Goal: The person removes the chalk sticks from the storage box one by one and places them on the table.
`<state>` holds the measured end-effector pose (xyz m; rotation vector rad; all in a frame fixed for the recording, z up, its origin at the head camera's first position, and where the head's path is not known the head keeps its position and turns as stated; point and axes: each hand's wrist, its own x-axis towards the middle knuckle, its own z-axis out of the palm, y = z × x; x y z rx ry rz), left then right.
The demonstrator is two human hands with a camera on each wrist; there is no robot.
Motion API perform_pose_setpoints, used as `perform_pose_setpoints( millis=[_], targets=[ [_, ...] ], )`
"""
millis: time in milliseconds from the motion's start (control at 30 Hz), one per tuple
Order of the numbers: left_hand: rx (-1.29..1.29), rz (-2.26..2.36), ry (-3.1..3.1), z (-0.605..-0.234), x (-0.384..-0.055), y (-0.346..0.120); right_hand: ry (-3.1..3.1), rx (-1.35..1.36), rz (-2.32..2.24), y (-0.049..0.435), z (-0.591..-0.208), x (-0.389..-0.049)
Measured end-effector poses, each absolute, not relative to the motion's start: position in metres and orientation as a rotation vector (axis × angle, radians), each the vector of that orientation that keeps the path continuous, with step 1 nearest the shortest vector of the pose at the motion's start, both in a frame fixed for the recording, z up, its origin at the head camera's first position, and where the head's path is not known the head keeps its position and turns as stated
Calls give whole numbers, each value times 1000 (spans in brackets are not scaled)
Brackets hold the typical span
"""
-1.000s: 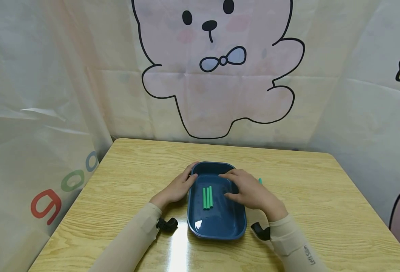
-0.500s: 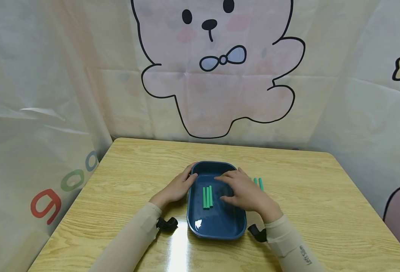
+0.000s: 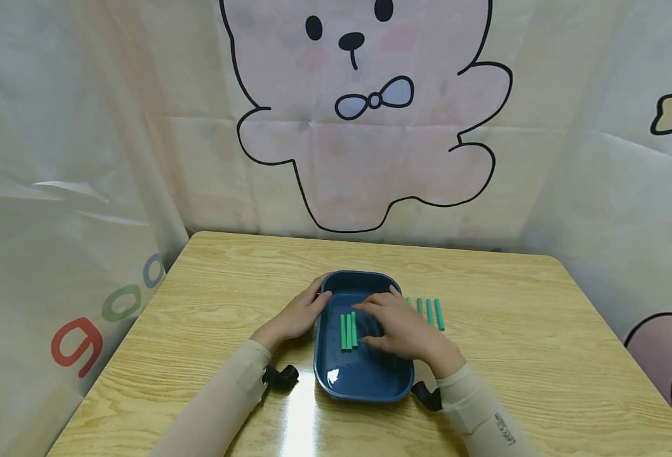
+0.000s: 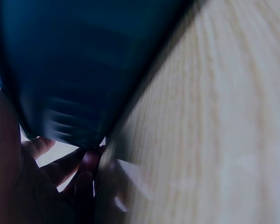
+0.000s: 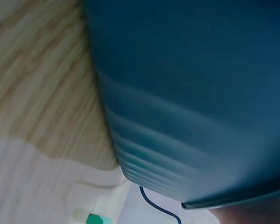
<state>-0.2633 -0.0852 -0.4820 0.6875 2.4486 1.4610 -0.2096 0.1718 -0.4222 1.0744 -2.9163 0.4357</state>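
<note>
A deep blue rectangular tray (image 3: 364, 387) stands on the wooden table, its ribbed outer wall filling much of both wrist views. Three short green sticks (image 3: 348, 331) lie side by side on its floor. At the tray's left wall, my left hand (image 3: 296, 314) holds on, thumb on the rim and fingers along the outside. My right hand (image 3: 401, 327) is over the tray's right half, fingers spread and holding nothing. Its fingertips are just right of the three sticks. Beyond that hand, several more green sticks (image 3: 429, 311) lie in a row on the table, partly hidden by it.
The light wood table (image 3: 244, 266) extends around the tray on all sides. A curtain with a cartoon bear (image 3: 370, 165) hangs behind its far edge. Black wrist cameras (image 3: 280, 378) sit on both sleeves.
My right hand has moved left across the tray toward the sticks inside. More of the stick row on the table has come into view. My left hand and the tray stay put.
</note>
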Motion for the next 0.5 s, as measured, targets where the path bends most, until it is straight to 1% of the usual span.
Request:
perform_pose_setpoints(
  millis=[500],
  targets=[
    [710, 1464, 2442, -485, -265, -86, -2915, 1068, 411, 168, -433, -212]
  ],
)
